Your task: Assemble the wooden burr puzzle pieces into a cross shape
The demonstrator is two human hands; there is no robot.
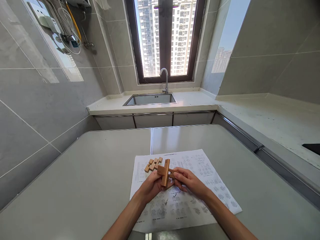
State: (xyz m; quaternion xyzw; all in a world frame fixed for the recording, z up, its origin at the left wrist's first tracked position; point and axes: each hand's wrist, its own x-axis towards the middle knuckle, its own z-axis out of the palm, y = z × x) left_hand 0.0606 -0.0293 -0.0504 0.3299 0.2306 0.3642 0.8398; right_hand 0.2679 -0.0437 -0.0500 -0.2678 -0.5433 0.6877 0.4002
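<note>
Crossed wooden pieces point(165, 172) between your fingers: left hand point(152, 185) grasping lower left, right hand point(189, 180) pinching right end

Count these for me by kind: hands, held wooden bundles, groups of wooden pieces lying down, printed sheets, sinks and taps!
Left hand, right hand: 2
Held wooden bundle: 1
Group of wooden pieces: 1
Printed sheet: 1
Sink: 1
Tap: 1
Total: 7

Grey tiled walls point(62, 106) flank 1 bright, dark-framed window point(165, 40).
</note>
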